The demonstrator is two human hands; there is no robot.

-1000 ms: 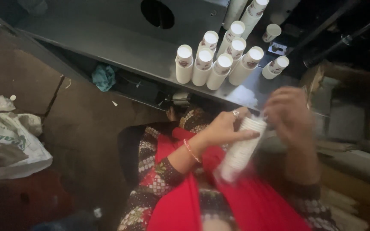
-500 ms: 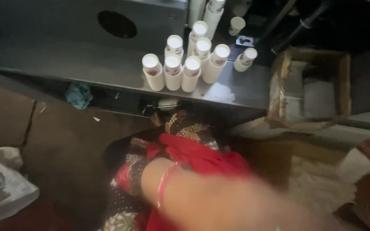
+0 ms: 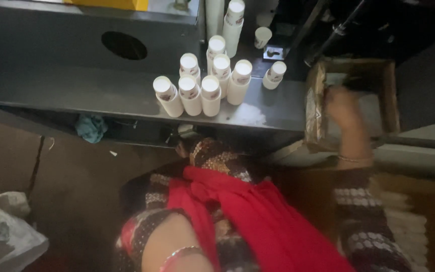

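My right hand (image 3: 342,107) reaches up into an open brown cardboard box (image 3: 389,95) at the right and is blurred, so I cannot tell whether it holds anything. A thin bangle sits on that wrist. Only my left forearm (image 3: 173,242), with a bangle, shows at the bottom edge; the hand itself is out of frame. Several stacks of white paper cups (image 3: 201,89) stand upright on a grey metal ledge (image 3: 101,90), left of the box. A red cloth (image 3: 258,216) lies over my lap.
A grey machine panel with a round hole (image 3: 124,45) rises behind the ledge. A teal rag (image 3: 90,127) lies under the ledge. Crumpled plastic sacks (image 3: 1,231) sit on the brown floor at lower left. Dark rods (image 3: 336,30) run behind the box.
A second ago both hands held a stack of white cups over my lap. My right hand has since swung right and up to the cardboard box; my left hand has dropped out of view.
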